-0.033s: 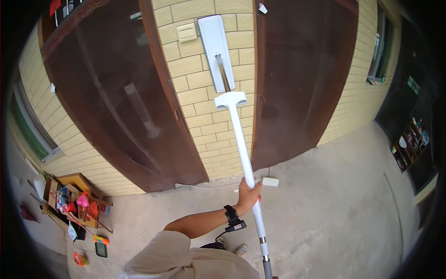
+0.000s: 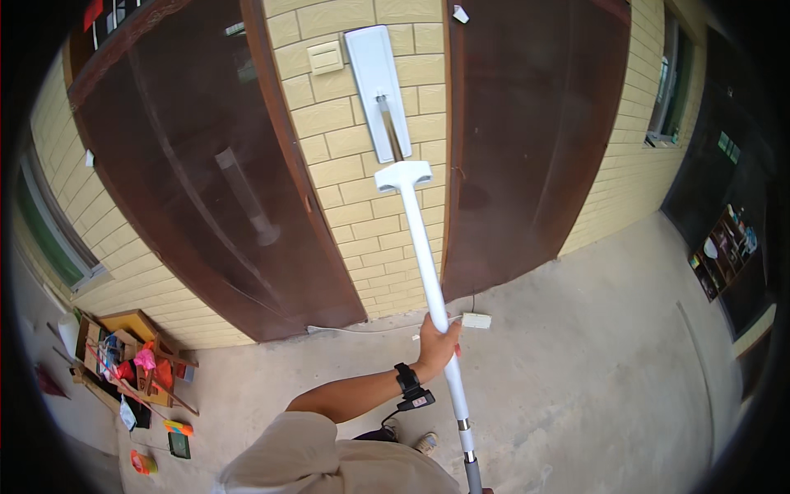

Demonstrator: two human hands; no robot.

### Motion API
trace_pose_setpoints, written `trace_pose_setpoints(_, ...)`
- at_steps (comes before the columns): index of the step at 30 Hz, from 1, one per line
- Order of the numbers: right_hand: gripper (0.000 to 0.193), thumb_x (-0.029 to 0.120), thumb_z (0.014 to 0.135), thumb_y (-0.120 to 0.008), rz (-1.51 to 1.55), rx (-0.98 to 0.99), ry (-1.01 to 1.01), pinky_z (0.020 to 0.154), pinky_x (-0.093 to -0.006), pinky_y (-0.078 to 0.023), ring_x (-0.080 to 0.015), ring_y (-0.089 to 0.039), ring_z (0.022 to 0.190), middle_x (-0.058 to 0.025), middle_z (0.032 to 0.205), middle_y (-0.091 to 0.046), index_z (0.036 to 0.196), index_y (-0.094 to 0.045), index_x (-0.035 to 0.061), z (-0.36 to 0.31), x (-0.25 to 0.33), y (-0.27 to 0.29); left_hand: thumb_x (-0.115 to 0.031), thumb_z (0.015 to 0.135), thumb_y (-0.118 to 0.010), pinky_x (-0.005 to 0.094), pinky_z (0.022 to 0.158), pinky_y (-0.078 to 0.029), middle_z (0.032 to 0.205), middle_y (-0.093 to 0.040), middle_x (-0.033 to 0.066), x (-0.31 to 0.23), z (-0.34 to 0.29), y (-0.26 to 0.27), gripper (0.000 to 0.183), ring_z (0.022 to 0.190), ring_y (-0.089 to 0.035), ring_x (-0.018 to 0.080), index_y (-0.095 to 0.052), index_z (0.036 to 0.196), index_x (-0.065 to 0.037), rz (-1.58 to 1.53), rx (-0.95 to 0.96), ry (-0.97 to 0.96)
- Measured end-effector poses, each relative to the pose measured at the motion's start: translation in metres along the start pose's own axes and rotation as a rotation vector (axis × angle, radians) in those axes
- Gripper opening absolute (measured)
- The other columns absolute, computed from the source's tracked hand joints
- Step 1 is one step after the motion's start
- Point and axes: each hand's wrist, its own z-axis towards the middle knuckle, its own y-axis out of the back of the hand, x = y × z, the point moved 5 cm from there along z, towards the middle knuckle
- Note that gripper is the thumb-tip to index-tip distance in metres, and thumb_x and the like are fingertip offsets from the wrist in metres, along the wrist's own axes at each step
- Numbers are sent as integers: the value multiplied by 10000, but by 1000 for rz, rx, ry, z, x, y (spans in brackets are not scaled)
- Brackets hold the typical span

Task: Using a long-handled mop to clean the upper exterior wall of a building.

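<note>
Shifted: view, slightly
Left hand (image 2: 434,346): wrapped around white tubular pole (image 2: 425,247)
Right hand (image 2: 488,491): beside pole, grip cannot be told

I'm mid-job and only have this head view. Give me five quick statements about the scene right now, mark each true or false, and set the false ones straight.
1. The left hand is wrapped around the white pole. True.
2. The flat white head is up at the yellow brick wall, between two brown doors. True.
3. Nothing is mounted on the wall left of the flat white head. False: a cream switch plate is there.
4. A white block shows on the floor, right of the pole. True.
5. The left wrist is bare. False: a black strap is around it.
</note>
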Motion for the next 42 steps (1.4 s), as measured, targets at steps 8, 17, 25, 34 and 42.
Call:
trace_pose_setpoints(8, 247, 93, 794, -833, -2, 45, 48, 485, -276, -413, -87, -534, 516, 1, 578, -578, 694, -612, 48, 36, 79, -18, -95, 997, -593, 285, 396, -473, 682, -518, 42, -120, 30, -33, 256, 463, -514, 113, -410, 1146, 4, 21, 95, -246)
trace_pose_setpoints(17, 264, 215, 895, -777, -273, -237, 229, 460, -302, -435, -122, -528, 467, -43, 588, -588, 796, -612, 34, 22, 19, -4, -56, 975, -571, 315, 433, -515, 725, -544, 57, -34, 32, -45, 281, 507, -558, 134, -393, 1190, -23, -22, 202, -84)
trace_pose_setpoints(25, 517, 234, 760, -892, -87, -225, -349, 488, -360, -459, -157, -555, 603, -75, 772, -646, 1098, -584, -8, -91, -136, -23, -81, 922, -596, 347, 405, -511, 669, -577, 109, 155, -21, -3, 255, 464, -598, 199, -399, 1056, 12, 124, 76, 298)
trace_pose_setpoints(34, 508, 216, 768, -885, -245, -339, -192, 515, -363, -476, -165, -568, 626, -79, 799, -656, 1108, -582, -8, -86, -106, -19, -102, 942, -624, 351, 431, -531, 709, -574, 101, 107, -35, 12, 261, 510, -608, 188, -409, 1039, 7, 93, 63, 263)
trace_pose_setpoints(42, 501, 177, 759, -895, -221, -246, -70, 549, -368, -489, -173, -574, 648, -74, 823, -661, 1099, -576, -7, -30, -77, -7, -56, 954, -616, 333, 480, -557, 775, -541, 70, -7, -20, 16, 290, 566, -567, 145, -386, 1126, -22, 70, 19, 64)
